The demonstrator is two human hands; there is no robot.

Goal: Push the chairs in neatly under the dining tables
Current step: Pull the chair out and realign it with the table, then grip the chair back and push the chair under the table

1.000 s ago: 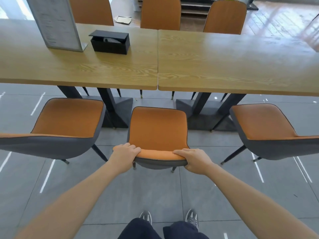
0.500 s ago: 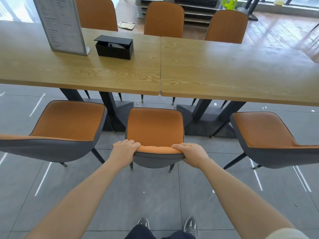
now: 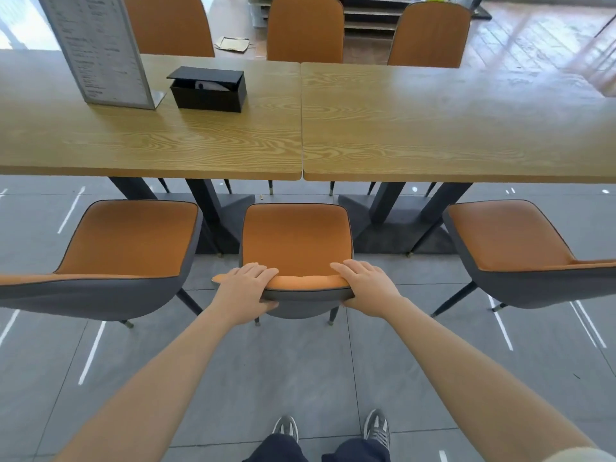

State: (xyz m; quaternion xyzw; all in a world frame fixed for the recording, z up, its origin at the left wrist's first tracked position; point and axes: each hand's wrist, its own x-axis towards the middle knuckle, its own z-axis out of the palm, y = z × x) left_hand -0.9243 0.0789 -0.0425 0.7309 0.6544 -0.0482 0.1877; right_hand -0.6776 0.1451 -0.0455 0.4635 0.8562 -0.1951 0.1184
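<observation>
Both hands sit on the backrest top of the middle chair (image 3: 296, 241). Left hand (image 3: 245, 288) wraps the left corner: fingers (image 3: 258, 270) laid flat over the orange top edge, thumb under the grey back shell. Right hand (image 3: 366, 283) does the same on the right corner, fingers spread over the top, not a tight fist. Both are clamped loosely on the backrest.

The middle chair stands on the grey tile floor (image 3: 266, 368), facing the seam between the left table (image 3: 150, 145) and the right table (image 3: 450, 128). Its seat front is near the table edge but not under it; the whole seat shows.

The left chair (image 3: 116, 248) and the right chair (image 3: 520, 248) flank it, each also clear of the table edge, well apart from the middle one. Three more chairs (image 3: 305, 28) stand on the far side, backrests up against the tabletops.

On the left table: a standing menu card (image 3: 96, 48) and just beside it a black box (image 3: 208, 90) with its lid ajar. The person's shoes (image 3: 376, 428) show at the bottom edge.
</observation>
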